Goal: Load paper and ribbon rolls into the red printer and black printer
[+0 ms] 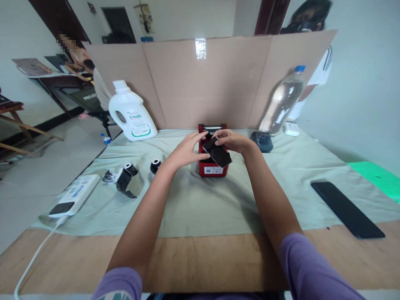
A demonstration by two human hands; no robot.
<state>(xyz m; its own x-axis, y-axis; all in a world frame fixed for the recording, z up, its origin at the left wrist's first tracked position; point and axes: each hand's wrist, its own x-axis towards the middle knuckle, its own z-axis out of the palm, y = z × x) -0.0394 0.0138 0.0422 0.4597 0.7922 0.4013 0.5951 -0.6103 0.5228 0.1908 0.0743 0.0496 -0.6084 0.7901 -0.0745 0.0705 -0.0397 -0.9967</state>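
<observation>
A small red printer-like box stands in the middle of the cloth-covered table. My right hand holds a black flat piece tilted over the top of the box. My left hand rests against the box's left side, its fingers touching the black piece from the left. Two black rolls lie on the cloth to the left of my left arm.
A white detergent jug stands back left, a clear water bottle and a dark device back right. A white power bank with cable lies left, a black phone right. A cardboard screen walls the back. People sit beyond it.
</observation>
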